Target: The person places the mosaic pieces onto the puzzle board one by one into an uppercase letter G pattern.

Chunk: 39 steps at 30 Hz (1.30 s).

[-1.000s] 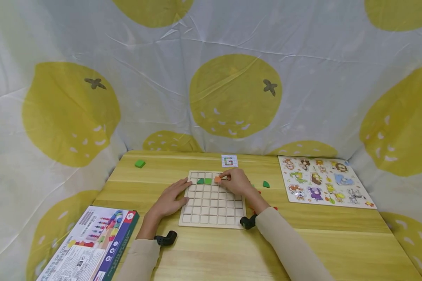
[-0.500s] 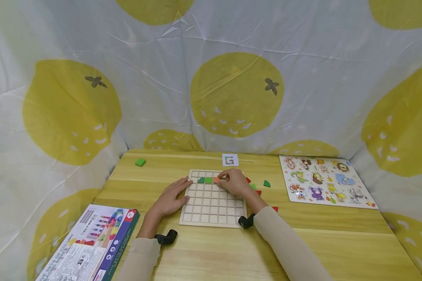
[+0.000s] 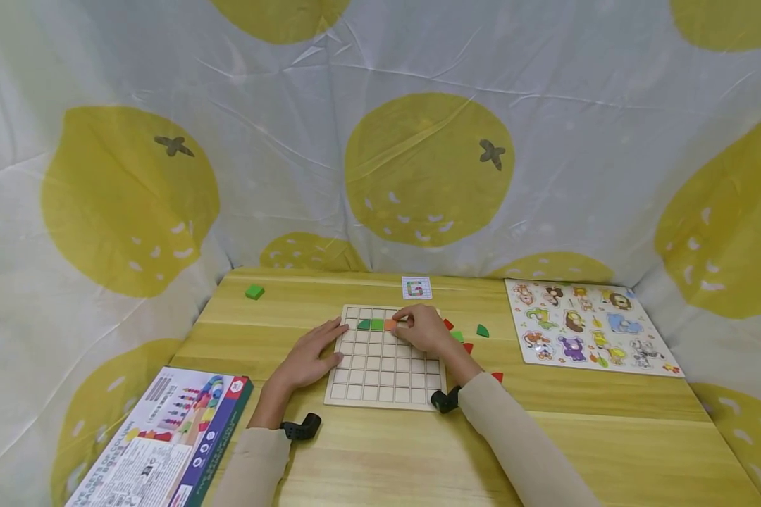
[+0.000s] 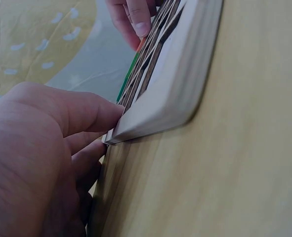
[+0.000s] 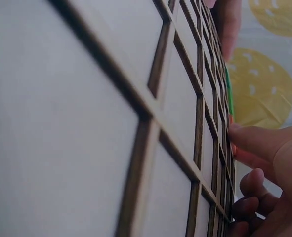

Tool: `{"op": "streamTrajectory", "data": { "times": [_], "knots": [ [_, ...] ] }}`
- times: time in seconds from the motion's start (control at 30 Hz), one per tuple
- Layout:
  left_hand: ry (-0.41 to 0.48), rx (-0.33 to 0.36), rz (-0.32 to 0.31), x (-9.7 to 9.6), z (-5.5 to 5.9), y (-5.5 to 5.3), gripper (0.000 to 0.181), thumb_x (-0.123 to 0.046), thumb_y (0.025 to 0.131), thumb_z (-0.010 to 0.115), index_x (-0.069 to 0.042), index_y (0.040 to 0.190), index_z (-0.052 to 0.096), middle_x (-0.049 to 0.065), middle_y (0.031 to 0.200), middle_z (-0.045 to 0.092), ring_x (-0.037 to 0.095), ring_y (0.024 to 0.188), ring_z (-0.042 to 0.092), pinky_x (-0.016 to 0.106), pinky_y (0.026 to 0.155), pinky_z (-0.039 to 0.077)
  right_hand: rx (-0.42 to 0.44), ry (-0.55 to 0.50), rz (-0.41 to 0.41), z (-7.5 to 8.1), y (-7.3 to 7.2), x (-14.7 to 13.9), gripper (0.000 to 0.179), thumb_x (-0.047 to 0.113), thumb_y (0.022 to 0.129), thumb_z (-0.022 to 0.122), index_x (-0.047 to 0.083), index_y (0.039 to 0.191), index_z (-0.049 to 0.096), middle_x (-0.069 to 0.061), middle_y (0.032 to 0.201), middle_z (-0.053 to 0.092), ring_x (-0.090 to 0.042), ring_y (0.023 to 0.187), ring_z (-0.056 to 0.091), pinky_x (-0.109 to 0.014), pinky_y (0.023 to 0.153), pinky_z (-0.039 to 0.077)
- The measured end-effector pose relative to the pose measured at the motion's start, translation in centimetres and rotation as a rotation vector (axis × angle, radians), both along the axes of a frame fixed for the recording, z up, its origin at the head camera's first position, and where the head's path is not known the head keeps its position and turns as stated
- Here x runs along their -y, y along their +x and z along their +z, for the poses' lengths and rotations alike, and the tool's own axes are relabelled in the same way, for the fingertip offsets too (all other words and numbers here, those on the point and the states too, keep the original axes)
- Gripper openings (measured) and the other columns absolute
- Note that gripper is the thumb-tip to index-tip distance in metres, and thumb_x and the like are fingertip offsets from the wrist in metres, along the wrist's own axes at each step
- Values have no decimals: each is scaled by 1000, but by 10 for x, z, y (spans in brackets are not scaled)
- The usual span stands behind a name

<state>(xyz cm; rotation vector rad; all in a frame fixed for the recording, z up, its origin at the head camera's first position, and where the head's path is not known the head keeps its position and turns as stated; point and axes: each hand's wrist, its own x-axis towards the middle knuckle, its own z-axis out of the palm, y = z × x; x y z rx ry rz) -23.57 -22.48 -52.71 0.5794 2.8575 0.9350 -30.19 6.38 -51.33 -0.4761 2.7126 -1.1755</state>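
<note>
A wooden grid board lies on the table in front of me. In its second row from the far edge sit a green quarter-circle block and a green square block. Just right of these is an orange square block, pinched by the thumb and forefinger of my right hand. My left hand rests against the board's left side with fingers extended, its thumb touching the rim in the left wrist view. The right hand partly hides the orange block and the squares beyond.
Green and red blocks lie right of the board, including a green quarter-circle and a red piece. A pattern card is behind it. An animal puzzle lies right, a box left, a green block far left.
The orange block has moved slightly left and down into line beside the green square, still between my right fingers. My left hand stays at the board's edge.
</note>
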Motion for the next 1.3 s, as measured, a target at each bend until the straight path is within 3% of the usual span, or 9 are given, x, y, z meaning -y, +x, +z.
{"op": "streamTrajectory", "data": {
  "times": [0.57, 1.3],
  "knots": [
    [-4, 0, 7, 0, 2, 1, 61, -24, 101, 60, -16, 159, 43, 10, 170, 30, 38, 158, 23, 66, 123, 21, 22, -42, -30, 4, 3, -15, 29, 28, 94, 76, 14, 120, 77, 0, 67, 49, -13, 56, 37, -28, 56, 33],
    [-10, 0, 1, 0, 0, 0, 60, -24, 102, 59, -14, 159, 42, 10, 170, 29, 38, 158, 22, 65, 124, 20, -11, -39, -102, 14, 15, -92, 34, 27, 94, 77, 8, 123, 75, -3, 71, 52, -15, 58, 38, -28, 57, 36]
  ]
}}
